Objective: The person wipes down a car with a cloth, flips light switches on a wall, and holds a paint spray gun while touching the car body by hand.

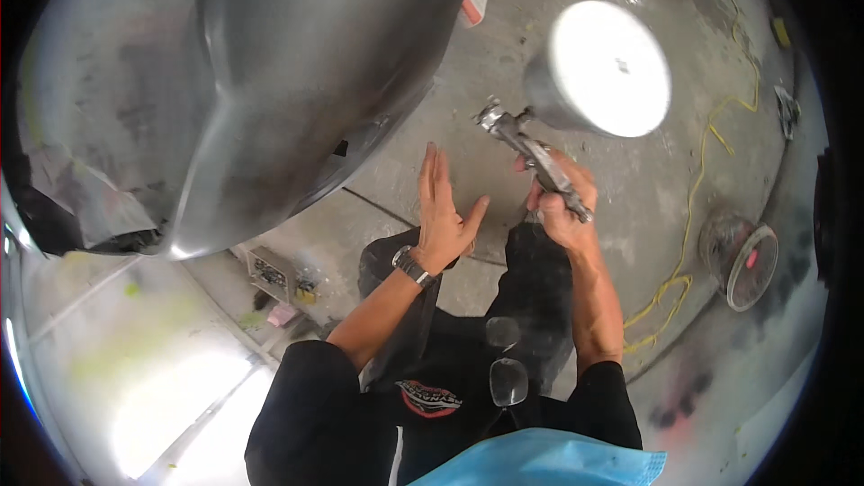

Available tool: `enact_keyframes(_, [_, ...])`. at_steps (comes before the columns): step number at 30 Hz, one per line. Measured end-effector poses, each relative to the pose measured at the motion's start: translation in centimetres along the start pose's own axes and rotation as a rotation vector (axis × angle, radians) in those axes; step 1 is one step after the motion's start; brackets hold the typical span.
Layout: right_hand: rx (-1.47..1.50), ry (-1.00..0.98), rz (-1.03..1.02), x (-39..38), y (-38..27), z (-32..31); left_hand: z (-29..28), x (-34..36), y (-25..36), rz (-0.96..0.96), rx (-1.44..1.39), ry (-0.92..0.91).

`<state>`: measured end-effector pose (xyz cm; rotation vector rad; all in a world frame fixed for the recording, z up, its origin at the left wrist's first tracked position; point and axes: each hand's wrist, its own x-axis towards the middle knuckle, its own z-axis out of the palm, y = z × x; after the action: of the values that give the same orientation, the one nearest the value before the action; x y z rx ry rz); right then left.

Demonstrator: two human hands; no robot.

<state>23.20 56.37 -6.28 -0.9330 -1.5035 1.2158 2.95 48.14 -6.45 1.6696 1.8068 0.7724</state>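
Right hand: my right hand (560, 202) is gripping a metal spray gun (531, 155), fingers wrapped tight around the handle.
Gun: it's sitting up in the air over the concrete floor (648, 189), its big grey cup (598, 67) on top and the nozzle pointing toward the car panel.
Left hand: my left hand (443, 207) is hanging open, fingers straight and together, just beside the gun, holding nothing.
Panel: the grey car panel (270, 81) is looming on my left.
Floor stuff: a yellow cord (693, 216) is snaking past a small fan (742, 261).

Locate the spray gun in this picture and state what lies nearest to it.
In the head view, the spray gun sits right of centre, held in the right hand, its white-lidded cup above. The open left hand is just to its left.
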Motion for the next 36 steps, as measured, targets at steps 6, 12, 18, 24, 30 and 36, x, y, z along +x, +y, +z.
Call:
enact_keyframes(6, [0.183,0.119,0.150,0.2,0.1,3.1,2.9,2.0,-2.9,0.253,0.197,0.217])
enact_keyframes(12, [0.239,-0.006,0.053,-1.7,2.8,3.8,1.4,1.5,-3.8,0.395,0.515,0.116])
enact_keyframes(18, [0.182,-0.135,0.012,-3.0,4.8,2.3,-1.9,0.4,-4.5,0.284,1.035,0.206])
enact_keyframes(24, [0.315,-0.178,0.142,-3.6,5.5,2.5,-3.4,-3.0,-4.9,0.201,1.164,0.313])
enact_keyframes(30, [0.325,-0.205,0.091,-3.6,5.1,3.8,-2.8,-0.3,-4.8,0.378,1.072,0.385])
enact_keyframes(36, [0.296,-0.167,0.080,-2.2,5.7,5.0,-1.4,2.4,-5.2,0.372,1.062,0.511])
